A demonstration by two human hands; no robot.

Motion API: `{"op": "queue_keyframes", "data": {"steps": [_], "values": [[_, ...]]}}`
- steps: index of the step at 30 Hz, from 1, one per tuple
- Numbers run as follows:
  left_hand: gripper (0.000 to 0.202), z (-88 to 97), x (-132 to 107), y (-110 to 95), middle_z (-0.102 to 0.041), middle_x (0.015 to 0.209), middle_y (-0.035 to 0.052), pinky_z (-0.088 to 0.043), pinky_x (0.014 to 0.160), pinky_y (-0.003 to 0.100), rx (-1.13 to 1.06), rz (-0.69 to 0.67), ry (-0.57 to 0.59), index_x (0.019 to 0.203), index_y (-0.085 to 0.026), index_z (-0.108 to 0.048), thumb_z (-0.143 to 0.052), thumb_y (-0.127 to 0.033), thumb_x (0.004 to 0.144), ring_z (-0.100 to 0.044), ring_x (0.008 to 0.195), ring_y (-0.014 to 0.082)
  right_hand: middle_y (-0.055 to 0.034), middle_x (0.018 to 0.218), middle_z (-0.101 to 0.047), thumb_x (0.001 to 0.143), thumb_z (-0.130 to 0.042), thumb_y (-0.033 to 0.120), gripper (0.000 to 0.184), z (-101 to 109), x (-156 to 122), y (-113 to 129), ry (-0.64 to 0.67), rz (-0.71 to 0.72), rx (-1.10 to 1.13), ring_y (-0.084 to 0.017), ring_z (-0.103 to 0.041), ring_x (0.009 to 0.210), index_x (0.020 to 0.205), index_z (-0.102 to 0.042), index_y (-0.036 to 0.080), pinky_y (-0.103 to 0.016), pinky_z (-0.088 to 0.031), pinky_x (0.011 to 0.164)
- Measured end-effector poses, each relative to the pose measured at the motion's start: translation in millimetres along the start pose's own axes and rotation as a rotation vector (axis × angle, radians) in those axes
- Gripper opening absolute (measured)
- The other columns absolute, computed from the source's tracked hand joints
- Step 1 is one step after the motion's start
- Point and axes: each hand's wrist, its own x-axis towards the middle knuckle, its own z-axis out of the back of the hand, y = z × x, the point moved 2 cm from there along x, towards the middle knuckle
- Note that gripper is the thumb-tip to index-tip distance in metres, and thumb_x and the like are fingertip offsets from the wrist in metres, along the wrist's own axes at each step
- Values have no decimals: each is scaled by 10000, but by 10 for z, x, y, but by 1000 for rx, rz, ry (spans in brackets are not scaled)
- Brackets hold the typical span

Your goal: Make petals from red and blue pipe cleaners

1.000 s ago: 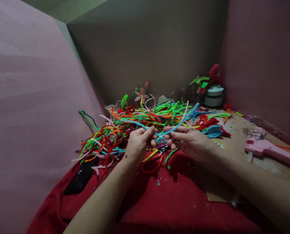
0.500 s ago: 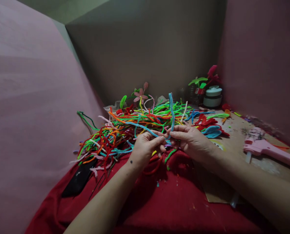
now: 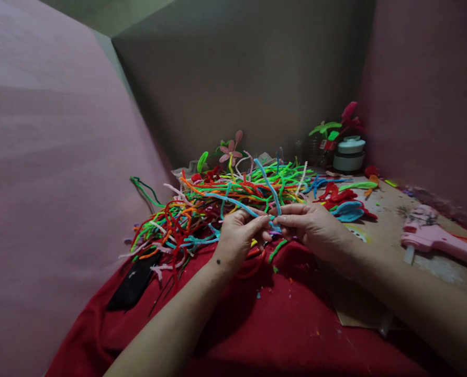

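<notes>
A light blue pipe cleaner is pinched between my two hands, bent so that one arm stands up and the other slants off to the left. My left hand grips it with thumb and forefinger near the bend. Close beside it, my right hand pinches the base of the upright part. The fingertips almost meet and partly hide the bend. Just behind lies a big tangled heap of pipe cleaners in green, red, orange, pink and blue.
A red cloth covers the near surface, with a black phone-like object at left. On the right are a pink glue gun, blue petal loops and cardboard. Behind stand a lidded jar and a pink flower.
The upright arm of the blue pipe cleaner now leans to the left, where before it stood nearly straight. Both hands remain pinched on it, and the view has shifted slightly.
</notes>
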Motion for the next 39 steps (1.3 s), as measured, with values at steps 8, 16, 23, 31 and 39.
{"op": "queue_keyframes", "data": {"steps": [8, 16, 23, 31, 39], "values": [[258, -40, 1, 36, -591, 576, -4, -442, 360, 184, -13, -13, 3, 837, -101, -616, -672, -305, 690, -541, 428, 89, 7, 507, -595, 553, -714, 210, 222, -12, -7, -20, -36, 61, -276, -56, -424, 432, 753, -744, 119, -217, -307, 455], [265, -70, 7, 49, -594, 564, 6, -432, 359, 187, 32, 44, 62, 801, -87, -654, -689, -306, 656, -533, 410, 88, -12, 618, -677, 638, -628, 196, 170, -46, -24, 4, 126, 138, -493, -122, -556, 587, 744, -753, 151, -254, -427, 617], [216, -3, 46, 66, -610, 607, 6, -441, 384, 172, -43, 29, 103, 738, -108, -609, -670, -311, 697, -537, 423, 70, -60, 658, -670, 673, -696, 277, 165, 1, -21, -32, 179, -79, -185, -116, -574, 537, 716, -699, 117, -230, -450, 511], [172, -27, 12, 31, -601, 621, -8, -438, 375, 165, -155, 36, 116, 752, -125, -564, -645, -274, 721, -521, 431, 61, -39, 690, -662, 679, -711, 138, 119, -8, -45, -56, 143, -207, 132, -79, -581, 515, 651, -597, 128, -170, -452, 471], [124, -51, -30, -19, -588, 603, -19, -439, 414, 165, -93, -16, 97, 739, -133, -581, -622, -250, 740, -519, 447, 56, -64, 704, -651, 734, -648, 130, 29, -39, -66, -53, 271, -325, 196, -74, -568, 542, 726, -640, 104, -172, -454, 520]]}}
